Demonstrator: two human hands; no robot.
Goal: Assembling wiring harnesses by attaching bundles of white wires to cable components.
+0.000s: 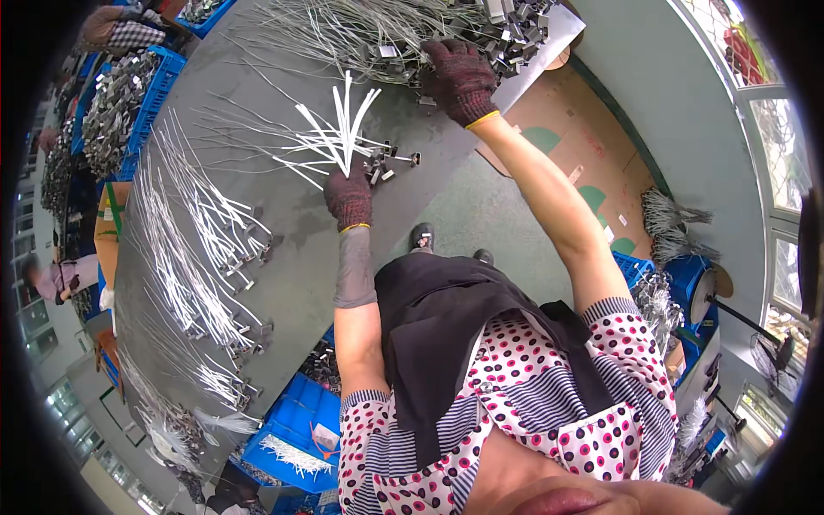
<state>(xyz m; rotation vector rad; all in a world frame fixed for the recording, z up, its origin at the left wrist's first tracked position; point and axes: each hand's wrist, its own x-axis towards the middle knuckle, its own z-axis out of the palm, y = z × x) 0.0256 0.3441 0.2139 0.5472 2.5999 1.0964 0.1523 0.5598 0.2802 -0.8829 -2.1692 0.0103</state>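
My left hand (348,199), in a dark red knitted glove, is closed around the lower ends of a bunch of white strips or tubes (343,129) that fan out away from me. Beside it on the grey table lie thin wires with small dark metal end pieces (382,163). Farther off to the right, my right hand (462,79), gloved alike, reaches to the edge of a large heap of wires with silvery metal blocks (515,39). Its fingers are curled against the heap, and what lies under them is hidden.
Bundles of white-sleeved wires (193,266) lie along the left of the table (300,266). Blue crates (146,103) full of metal parts stand beyond the left edge. Another blue crate (296,421) stands near me. Cardboard (558,129) lies at right. Other people are at far left.
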